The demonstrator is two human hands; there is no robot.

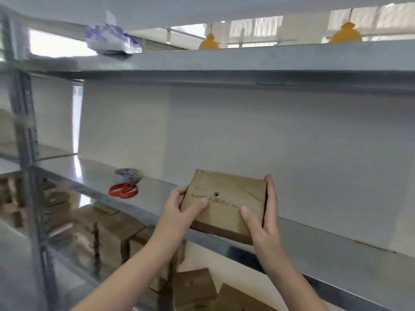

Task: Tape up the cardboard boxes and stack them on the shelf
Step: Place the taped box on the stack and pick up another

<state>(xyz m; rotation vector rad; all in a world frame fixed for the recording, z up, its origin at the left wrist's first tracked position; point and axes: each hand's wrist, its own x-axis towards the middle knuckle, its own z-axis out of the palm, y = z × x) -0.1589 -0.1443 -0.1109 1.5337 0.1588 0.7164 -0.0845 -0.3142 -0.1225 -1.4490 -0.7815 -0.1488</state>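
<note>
A small brown cardboard box [226,198] with faint red print sits at the front edge of the grey metal shelf [336,248]. My left hand [182,207] grips its left side, thumb on top. My right hand [262,218] grips its right side, fingers wrapped around the far right edge and thumb on the top face. The box's front lower edge hangs slightly over the shelf lip. A roll of tape [127,175] and red-handled scissors [123,190] lie on the same shelf to the left.
Several more cardboard boxes [116,234] are stacked on the lower level beneath the shelf. A higher shelf [247,59] carries a blue-and-white plastic packet [112,40]. A perforated metal upright [24,135] stands at the left. A white wall backs the shelf.
</note>
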